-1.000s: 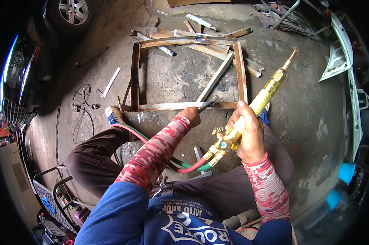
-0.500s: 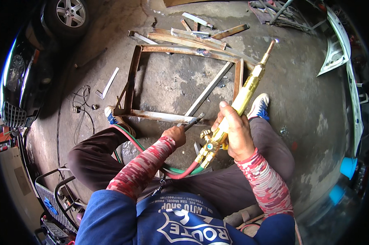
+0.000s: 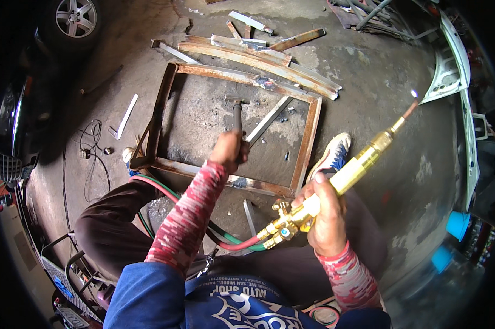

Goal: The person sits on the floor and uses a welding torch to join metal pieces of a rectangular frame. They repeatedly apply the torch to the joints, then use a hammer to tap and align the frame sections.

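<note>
My left hand (image 3: 229,149) is closed around the handle of a hammer (image 3: 237,112), whose head lies over the floor inside a rusty rectangular metal frame (image 3: 304,148). A grey metal bar (image 3: 270,117) slants across the inside of that frame, beside the hand. My right hand (image 3: 327,216) grips a brass gas torch (image 3: 357,171). It points up to the right, away from the frame, with a small bright flame at its tip. From the torch's valve end run a red hose (image 3: 237,245) and a green hose (image 3: 224,236), passing over my lap.
Loose rusty metal strips (image 3: 247,56) lie beyond the frame. A thin pale strip (image 3: 128,116) and a tangled black cable (image 3: 94,145) are to the left, near a dark car (image 3: 17,118). On the right stand a pale car panel (image 3: 450,71) and a blue container (image 3: 458,225).
My left hand has reached forward over the frame, carrying the hammer with it. The torch in my right hand has tipped further right and its tip is lower. The view has shifted slightly.
</note>
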